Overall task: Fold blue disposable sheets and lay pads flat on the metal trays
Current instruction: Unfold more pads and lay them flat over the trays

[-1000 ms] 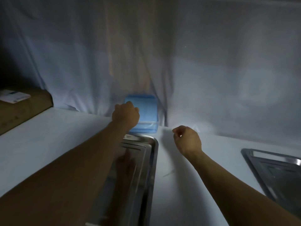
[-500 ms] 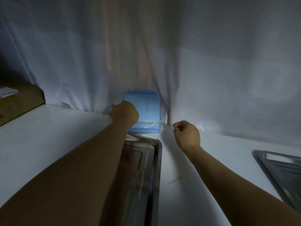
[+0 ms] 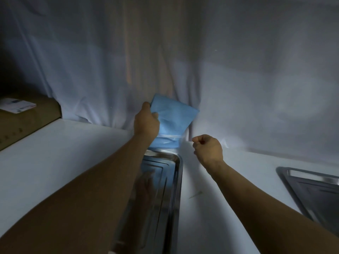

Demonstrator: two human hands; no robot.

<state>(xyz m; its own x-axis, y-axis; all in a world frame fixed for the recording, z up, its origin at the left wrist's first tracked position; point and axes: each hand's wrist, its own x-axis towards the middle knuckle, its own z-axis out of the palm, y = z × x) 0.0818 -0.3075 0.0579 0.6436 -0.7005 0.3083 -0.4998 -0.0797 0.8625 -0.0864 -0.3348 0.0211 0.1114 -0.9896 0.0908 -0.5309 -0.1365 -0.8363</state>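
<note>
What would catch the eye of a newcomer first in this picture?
The blue sheet, bright against the white curtain at the back of the table, with the left hand gripping its left side. Next, the shiny tray just in front of it, and the right hand, a fist, right of the sheet.

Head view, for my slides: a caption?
Left hand grips a blue sheet beyond a metal tray; right hand fisted nearby.
</note>
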